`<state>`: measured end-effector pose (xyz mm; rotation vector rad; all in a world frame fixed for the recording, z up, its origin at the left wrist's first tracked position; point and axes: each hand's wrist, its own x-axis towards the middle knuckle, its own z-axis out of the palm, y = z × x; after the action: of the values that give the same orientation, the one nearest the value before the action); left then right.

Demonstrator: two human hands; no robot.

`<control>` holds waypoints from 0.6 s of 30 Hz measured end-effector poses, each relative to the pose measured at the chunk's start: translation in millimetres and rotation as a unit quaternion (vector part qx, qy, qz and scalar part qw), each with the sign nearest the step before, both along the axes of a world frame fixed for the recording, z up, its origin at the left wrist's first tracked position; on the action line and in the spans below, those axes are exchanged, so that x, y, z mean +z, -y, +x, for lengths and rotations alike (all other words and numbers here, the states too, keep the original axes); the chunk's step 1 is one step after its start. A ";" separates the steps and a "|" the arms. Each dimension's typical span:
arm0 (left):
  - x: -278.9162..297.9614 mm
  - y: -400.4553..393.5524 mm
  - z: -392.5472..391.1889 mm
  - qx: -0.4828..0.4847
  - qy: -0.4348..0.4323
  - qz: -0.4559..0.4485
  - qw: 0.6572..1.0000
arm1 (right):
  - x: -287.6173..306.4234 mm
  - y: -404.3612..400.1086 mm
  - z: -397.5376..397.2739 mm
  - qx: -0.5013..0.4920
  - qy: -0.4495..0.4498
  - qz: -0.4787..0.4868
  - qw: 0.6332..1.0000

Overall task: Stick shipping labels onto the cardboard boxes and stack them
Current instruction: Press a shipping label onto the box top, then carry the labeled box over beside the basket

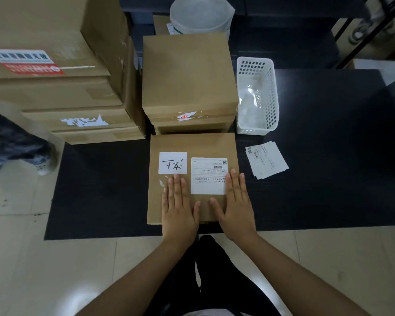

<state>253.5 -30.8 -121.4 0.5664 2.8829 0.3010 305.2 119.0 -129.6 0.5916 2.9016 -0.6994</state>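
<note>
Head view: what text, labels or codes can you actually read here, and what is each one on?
White sticker on the front box: handwritten characters, upside down, not legible to me.
Shipping label on the same box: barcode, QR code, print too small to read.
Loose labels on the table: QR codes, print too small.
Red and white sticker on the top box of the left stack: Chinese print, blurred.
Nothing else readable.

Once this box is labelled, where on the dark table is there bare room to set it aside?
Free: the dark table right of the loose labels and white basket, and the strip left of the front box, below the tall box stack. Crowded: behind the front box, where the middle stack stands.
</note>
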 end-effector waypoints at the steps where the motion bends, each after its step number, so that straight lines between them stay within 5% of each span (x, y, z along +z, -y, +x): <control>1: 0.7 -0.5 0.1 -0.002 0.000 0.000 1.000 | 0.6 0.2 0.1 0.000 0.000 -0.008 1.000; 5: 5.2 8.3 -4.7 -0.002 0.010 0.070 0.998 | 4.8 -3.2 -0.3 -0.007 -0.033 -0.065 0.997; 9: 8.6 39.9 -22.9 0.147 -0.015 0.148 0.978 | 4.8 -3.6 4.3 -0.163 -0.049 -0.149 0.974; 14: -3.1 60.0 -33.4 0.239 0.176 0.282 0.912 | 4.2 -1.1 1.5 -0.208 -0.020 -0.258 0.943; 18: -4.3 60.0 -34.6 0.258 0.178 0.303 0.900 | 3.3 -0.6 0.9 -0.207 -0.026 -0.257 0.944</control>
<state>219.0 -90.8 -125.8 -0.1951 2.4849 1.2606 306.1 119.6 -126.3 1.1184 2.4777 -1.4750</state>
